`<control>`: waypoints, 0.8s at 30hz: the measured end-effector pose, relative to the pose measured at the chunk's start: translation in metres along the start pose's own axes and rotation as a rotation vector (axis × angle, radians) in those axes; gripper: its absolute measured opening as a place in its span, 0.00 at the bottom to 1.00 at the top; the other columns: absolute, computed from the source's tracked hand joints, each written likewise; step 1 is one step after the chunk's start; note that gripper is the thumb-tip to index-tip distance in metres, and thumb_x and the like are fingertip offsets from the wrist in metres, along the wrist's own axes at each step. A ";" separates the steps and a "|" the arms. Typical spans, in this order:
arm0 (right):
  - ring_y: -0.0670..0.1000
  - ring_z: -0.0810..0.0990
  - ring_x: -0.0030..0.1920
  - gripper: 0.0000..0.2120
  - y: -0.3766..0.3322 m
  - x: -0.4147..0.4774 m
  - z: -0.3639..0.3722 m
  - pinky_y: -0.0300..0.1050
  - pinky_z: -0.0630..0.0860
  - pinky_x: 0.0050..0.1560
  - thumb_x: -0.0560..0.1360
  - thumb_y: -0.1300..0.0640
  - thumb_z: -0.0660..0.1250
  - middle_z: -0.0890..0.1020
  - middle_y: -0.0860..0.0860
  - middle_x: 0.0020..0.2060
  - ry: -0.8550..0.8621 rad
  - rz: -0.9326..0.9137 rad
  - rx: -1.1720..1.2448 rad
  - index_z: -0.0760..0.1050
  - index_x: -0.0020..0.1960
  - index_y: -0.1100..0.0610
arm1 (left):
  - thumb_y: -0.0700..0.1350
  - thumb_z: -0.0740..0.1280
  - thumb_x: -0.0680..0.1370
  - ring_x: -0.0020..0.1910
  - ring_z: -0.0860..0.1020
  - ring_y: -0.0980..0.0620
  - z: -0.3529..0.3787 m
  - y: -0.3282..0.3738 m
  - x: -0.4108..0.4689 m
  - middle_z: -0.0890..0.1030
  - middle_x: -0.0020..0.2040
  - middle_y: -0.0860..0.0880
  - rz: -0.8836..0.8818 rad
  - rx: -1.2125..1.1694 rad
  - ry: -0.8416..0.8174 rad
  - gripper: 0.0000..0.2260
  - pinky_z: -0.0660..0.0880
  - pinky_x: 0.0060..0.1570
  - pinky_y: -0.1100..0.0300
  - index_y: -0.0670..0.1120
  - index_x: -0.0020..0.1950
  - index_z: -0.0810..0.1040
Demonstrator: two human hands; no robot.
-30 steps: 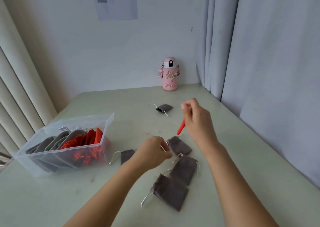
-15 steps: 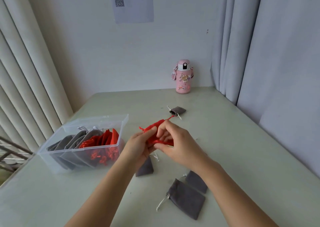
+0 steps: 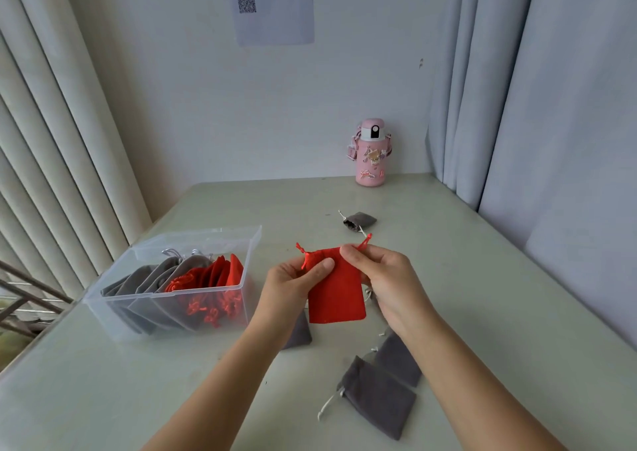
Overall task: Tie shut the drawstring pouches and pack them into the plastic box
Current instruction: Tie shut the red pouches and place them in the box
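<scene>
Step in hand: tying the red pouch (image 3: 336, 295). I hold it up over the table (image 3: 482, 278), mid-scene, just right of the plastic box (image 3: 193, 240) and not touching it. My left hand (image 3: 293, 287) grips the pouch's top left corner, with the thumb flat across the front just under the mouth. My right hand (image 3: 386, 278) pinches the top right corner between thumb and forefinger, where the right cord (image 3: 366, 241) comes out. The left cord (image 3: 301, 250) sticks up free beside my left thumb. The mouth looks partly gathered, and I see no knot. The pouch looks flat.

Next, my guess: take one cord end in each hand, pull them apart to cinch the mouth, and knot. Then carry it left and stand it among the red ones at the box's right end. The cords are thin and short, so it needs a fingertip pinch.

The box holds grey pouches on its left and red on its right, standing on edge. Loose on the table:
- far grey pouch (image 3: 360, 221)
- near grey pouch (image 3: 377, 399)
- second grey pouch (image 3: 398, 357), touching the near one just behind it
- one more, hidden grey pouch (image 3: 299, 334), mostly under my left wrist

Hidden or unclear:
- My fingers behind the red pouch are out of sight.
- I can't tell whether the loose grey ones are tied.
- My right hand covers some white cord bits.
- The pouches in the box overlap too much to count.

A pink bottle (image 3: 370, 154) stands far back by the wall.
</scene>
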State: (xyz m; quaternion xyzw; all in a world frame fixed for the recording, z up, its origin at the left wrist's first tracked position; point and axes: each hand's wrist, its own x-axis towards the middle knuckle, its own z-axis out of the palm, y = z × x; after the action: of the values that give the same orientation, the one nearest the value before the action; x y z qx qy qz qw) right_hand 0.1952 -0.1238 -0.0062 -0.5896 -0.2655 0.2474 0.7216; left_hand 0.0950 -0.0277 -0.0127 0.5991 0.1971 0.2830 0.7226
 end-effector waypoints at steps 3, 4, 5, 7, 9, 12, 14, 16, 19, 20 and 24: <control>0.42 0.72 0.29 0.13 -0.002 0.002 -0.003 0.34 0.70 0.37 0.67 0.52 0.73 0.77 0.44 0.26 0.042 -0.016 0.003 0.83 0.48 0.58 | 0.51 0.68 0.68 0.43 0.82 0.53 -0.001 -0.002 0.003 0.85 0.41 0.50 0.039 -0.047 0.063 0.10 0.79 0.48 0.56 0.48 0.44 0.83; 0.40 0.75 0.29 0.13 -0.003 0.002 -0.003 0.32 0.71 0.36 0.68 0.52 0.73 0.79 0.42 0.27 0.044 -0.025 -0.007 0.83 0.49 0.58 | 0.51 0.67 0.69 0.42 0.82 0.54 -0.002 -0.002 0.004 0.84 0.40 0.50 0.053 -0.067 0.081 0.09 0.79 0.46 0.58 0.48 0.43 0.83; 0.40 0.77 0.31 0.14 -0.003 0.002 -0.003 0.31 0.72 0.36 0.67 0.52 0.73 0.81 0.43 0.29 0.041 -0.033 -0.006 0.83 0.49 0.58 | 0.50 0.67 0.70 0.42 0.82 0.55 -0.002 -0.001 0.004 0.84 0.40 0.50 0.066 -0.085 0.091 0.09 0.79 0.45 0.60 0.48 0.43 0.83; 0.43 0.81 0.37 0.16 -0.003 0.001 -0.004 0.33 0.75 0.39 0.64 0.50 0.73 0.85 0.47 0.37 0.038 -0.038 0.007 0.83 0.49 0.56 | 0.47 0.66 0.73 0.43 0.82 0.55 -0.003 -0.001 0.004 0.85 0.42 0.48 0.081 -0.122 0.084 0.09 0.80 0.44 0.63 0.45 0.46 0.83; 0.43 0.80 0.37 0.13 -0.002 0.001 -0.003 0.34 0.75 0.39 0.66 0.52 0.73 0.85 0.47 0.36 0.029 -0.021 0.035 0.84 0.48 0.55 | 0.43 0.64 0.76 0.44 0.83 0.55 -0.003 -0.001 0.004 0.85 0.44 0.48 0.077 -0.166 0.085 0.08 0.80 0.47 0.63 0.43 0.49 0.82; 0.43 0.69 0.30 0.14 0.000 0.004 -0.003 0.37 0.70 0.40 0.65 0.51 0.74 0.74 0.46 0.28 0.020 0.015 0.151 0.84 0.47 0.57 | 0.41 0.63 0.77 0.45 0.83 0.55 -0.004 0.000 0.006 0.85 0.44 0.48 0.052 -0.253 0.118 0.08 0.79 0.50 0.62 0.42 0.50 0.81; 0.44 0.66 0.30 0.12 0.001 0.007 -0.005 0.37 0.67 0.38 0.68 0.52 0.72 0.76 0.49 0.32 0.029 0.051 0.288 0.84 0.47 0.59 | 0.40 0.64 0.77 0.45 0.83 0.55 -0.004 0.000 0.007 0.85 0.45 0.48 0.040 -0.296 0.136 0.08 0.79 0.50 0.61 0.42 0.50 0.81; 0.44 0.67 0.30 0.07 0.000 0.009 -0.006 0.34 0.70 0.35 0.73 0.58 0.69 0.81 0.48 0.35 0.043 0.106 0.392 0.83 0.47 0.59 | 0.40 0.64 0.77 0.45 0.83 0.55 -0.005 0.001 0.008 0.85 0.45 0.48 0.035 -0.316 0.156 0.07 0.78 0.50 0.61 0.42 0.50 0.82; 0.42 0.74 0.31 0.07 -0.001 0.011 -0.009 0.32 0.74 0.34 0.75 0.64 0.66 0.82 0.48 0.35 0.048 0.153 0.514 0.81 0.50 0.59 | 0.42 0.64 0.77 0.49 0.83 0.53 -0.007 0.001 0.007 0.85 0.48 0.48 0.055 -0.304 0.188 0.08 0.77 0.52 0.60 0.43 0.50 0.82; 0.42 0.75 0.32 0.07 -0.001 0.011 -0.009 0.32 0.74 0.34 0.75 0.63 0.66 0.81 0.48 0.35 0.052 0.161 0.547 0.81 0.50 0.59 | 0.42 0.64 0.77 0.51 0.82 0.52 -0.007 0.001 0.007 0.85 0.48 0.48 0.062 -0.306 0.191 0.07 0.76 0.53 0.59 0.44 0.49 0.82; 0.44 0.81 0.38 0.09 0.000 0.012 -0.009 0.34 0.78 0.38 0.78 0.57 0.63 0.85 0.50 0.40 0.056 0.198 0.689 0.81 0.51 0.59 | 0.40 0.60 0.80 0.57 0.79 0.48 -0.006 0.003 0.008 0.84 0.48 0.48 0.057 -0.414 0.155 0.10 0.71 0.61 0.55 0.45 0.45 0.81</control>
State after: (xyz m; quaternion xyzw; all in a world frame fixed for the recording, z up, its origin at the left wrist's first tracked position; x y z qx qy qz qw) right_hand 0.2099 -0.1219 -0.0066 -0.3413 -0.0881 0.3748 0.8575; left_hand 0.0965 -0.0177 -0.0105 0.4195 0.1728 0.3828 0.8047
